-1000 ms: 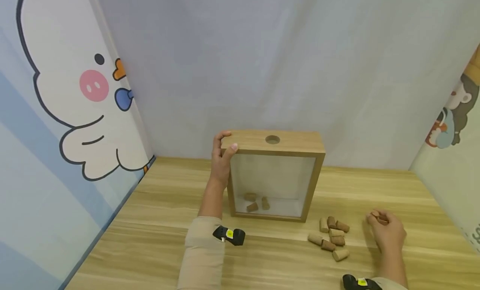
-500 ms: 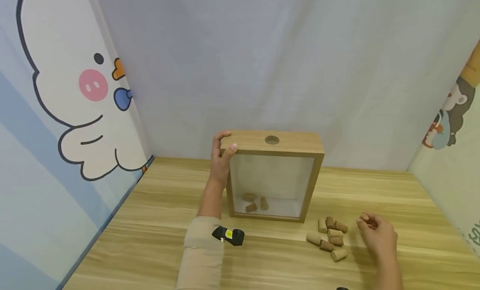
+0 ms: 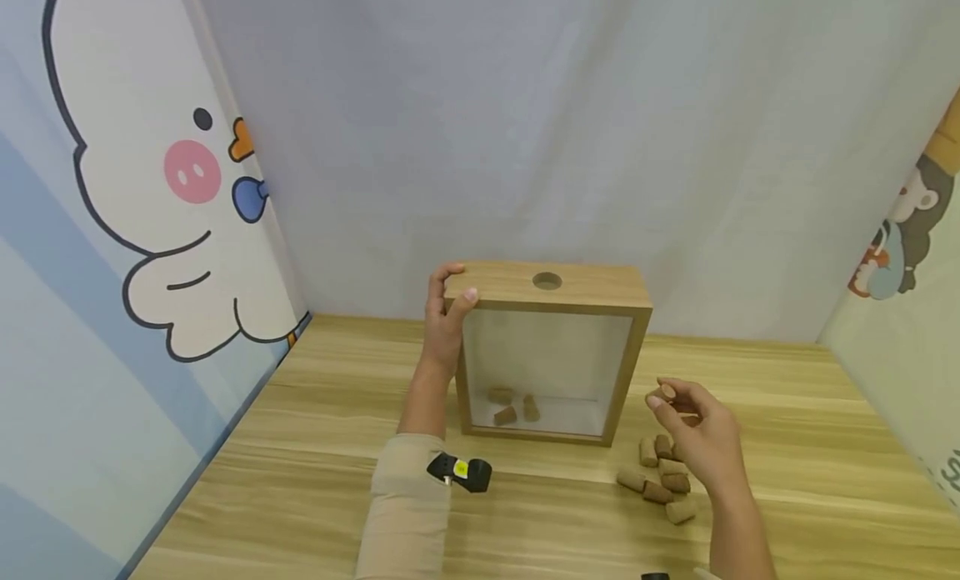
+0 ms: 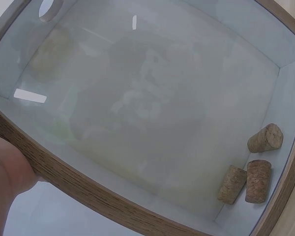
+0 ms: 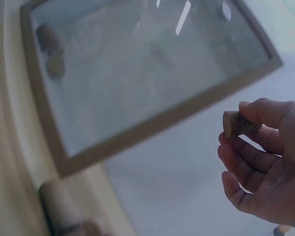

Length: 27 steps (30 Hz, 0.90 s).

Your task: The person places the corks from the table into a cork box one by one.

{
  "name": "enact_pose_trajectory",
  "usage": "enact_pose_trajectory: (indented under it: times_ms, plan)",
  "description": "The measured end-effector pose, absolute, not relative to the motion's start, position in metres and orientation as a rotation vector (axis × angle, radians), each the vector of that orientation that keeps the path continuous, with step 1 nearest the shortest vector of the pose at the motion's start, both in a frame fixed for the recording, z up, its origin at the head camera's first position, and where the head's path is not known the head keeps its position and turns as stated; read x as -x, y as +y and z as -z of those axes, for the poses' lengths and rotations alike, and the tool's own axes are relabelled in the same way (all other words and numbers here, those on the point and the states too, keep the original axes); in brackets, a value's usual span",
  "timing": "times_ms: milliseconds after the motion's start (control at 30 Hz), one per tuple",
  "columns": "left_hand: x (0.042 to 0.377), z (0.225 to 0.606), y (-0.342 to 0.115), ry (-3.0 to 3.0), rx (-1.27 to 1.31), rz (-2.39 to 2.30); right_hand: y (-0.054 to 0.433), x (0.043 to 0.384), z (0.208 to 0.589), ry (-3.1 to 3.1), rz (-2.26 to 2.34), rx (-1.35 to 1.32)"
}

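- Hanging behind the box (image 3: 632,372), a pale cloth (image 3: 525,147) is the largest thing we see.
- Under the box we find the table (image 3: 300,497), its top streaked like wood grain.
- Left of the box we see a panel (image 3: 90,397) printed with a white duck (image 3: 127,130).
- The box itself stands upright, and through its clear front we look inside; a round hole (image 3: 547,281) opens in its top.
- At the box's upper left corner we see the left hand (image 3: 446,326) gripping the frame, thumb in front and fingers round behind.
- Right of the box, and apart from it, we see the right hand (image 3: 701,434) raised, pinching one cork between thumb and fingers.
- Just to the box's front right we see loose corks (image 3: 657,492) lying in a cluster, partly covered by that hand.
- Inside the box, on its floor, we count three corks (image 4: 258,181).
- Outside the box, near its right side, we see the held cork (image 5: 237,124).
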State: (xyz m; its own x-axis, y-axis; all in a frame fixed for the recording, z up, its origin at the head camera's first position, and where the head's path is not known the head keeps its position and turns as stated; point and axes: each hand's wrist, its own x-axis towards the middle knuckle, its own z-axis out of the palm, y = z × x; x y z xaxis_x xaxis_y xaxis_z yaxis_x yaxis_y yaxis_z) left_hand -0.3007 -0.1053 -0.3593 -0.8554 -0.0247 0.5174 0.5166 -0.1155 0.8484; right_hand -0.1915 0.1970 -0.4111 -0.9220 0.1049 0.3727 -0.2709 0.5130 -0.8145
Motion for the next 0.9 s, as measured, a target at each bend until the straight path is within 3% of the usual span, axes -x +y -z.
enact_pose_trajectory:
  times_ms: [400,700,900]
  plan:
    - [0.300,0.361,-0.108,-1.777,0.574,2.031,0.152,0.198,0.336,-1.961,-1.496,-0.641]
    - [0.303,0.361,-0.106,-1.770,0.558,2.031,0.108,0.230,0.291,-1.481,-1.635,-0.702]
    - [0.302,0.361,-0.105,-1.764,0.558,2.025,0.083,0.255,0.273,-1.483,-1.561,-0.652]
